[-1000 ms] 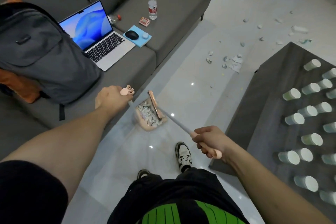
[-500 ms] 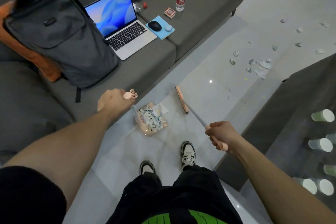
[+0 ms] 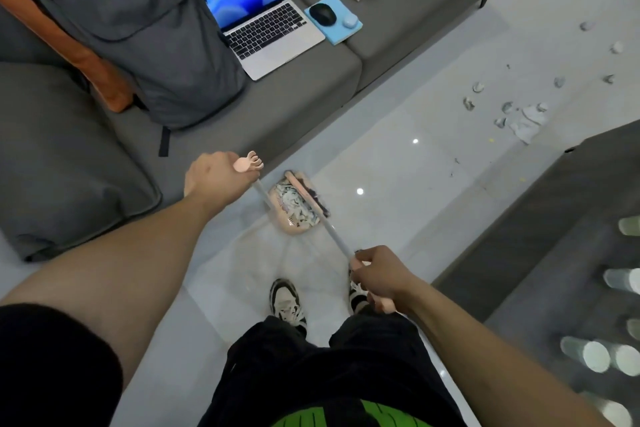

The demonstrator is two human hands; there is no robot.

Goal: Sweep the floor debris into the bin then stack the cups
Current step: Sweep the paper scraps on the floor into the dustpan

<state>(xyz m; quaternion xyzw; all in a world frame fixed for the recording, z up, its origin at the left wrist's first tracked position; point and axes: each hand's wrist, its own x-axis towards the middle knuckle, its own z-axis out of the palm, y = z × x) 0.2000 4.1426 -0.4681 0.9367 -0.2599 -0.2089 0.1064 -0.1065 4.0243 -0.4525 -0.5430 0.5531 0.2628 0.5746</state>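
From the head view, your left hand (image 3: 214, 177) grips the pink plastic dustpan (image 3: 294, 208) by its thin handle; your right hand (image 3: 377, 270) clutches the broom (image 3: 311, 199) pole, bristles over the pan's crumpled scraps. Paper debris (image 3: 526, 118) litters the glossy floor (image 3: 398, 107); blurred cups (image 3: 595, 355) stand right.

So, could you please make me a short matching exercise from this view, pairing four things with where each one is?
Things:
1. dustpan
2. computer mouse
3. broom handle
4. scraps of paper

Places:
A. loose on the floor, off to the right
B. on the blue pad on the sofa
C. in the grip of the right hand
D. on the floor ahead of the shoes, full of debris

Pairs: 1-D, 2-B, 3-C, 4-A
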